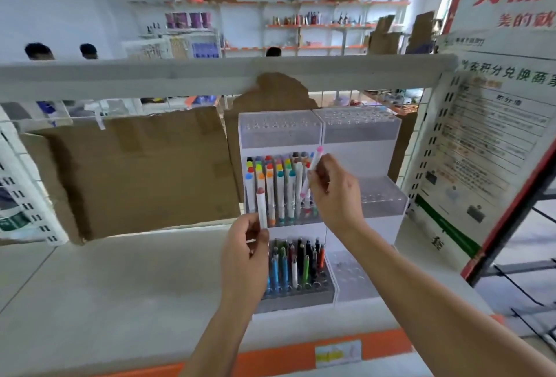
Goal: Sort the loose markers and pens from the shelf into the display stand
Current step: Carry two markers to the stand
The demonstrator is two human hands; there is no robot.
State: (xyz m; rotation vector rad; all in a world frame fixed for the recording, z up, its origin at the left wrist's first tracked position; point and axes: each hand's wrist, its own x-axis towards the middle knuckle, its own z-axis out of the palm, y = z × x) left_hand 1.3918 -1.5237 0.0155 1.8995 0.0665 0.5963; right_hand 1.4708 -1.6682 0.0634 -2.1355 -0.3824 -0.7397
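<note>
A tiered clear display stand (361,133) sits on the white shelf (120,280). Its middle left tier holds several upright colour-capped markers (279,187), and the lower left tier holds several pens (298,265). My left hand (245,253) grips a white marker with a brownish-red cap (261,205), held upright in front of the middle tier. My right hand (334,193) pinches a white marker with pink caps (314,166), tilted over the right end of the marker row. The right-hand tiers of the stand show only bare holes.
Brown cardboard (135,172) lines the back of the shelf to the left of the stand. A perforated side panel with a printed poster (481,148) closes the right side. An orange strip (301,355) with a label runs along the shelf's front edge. A shelf board (210,76) spans overhead.
</note>
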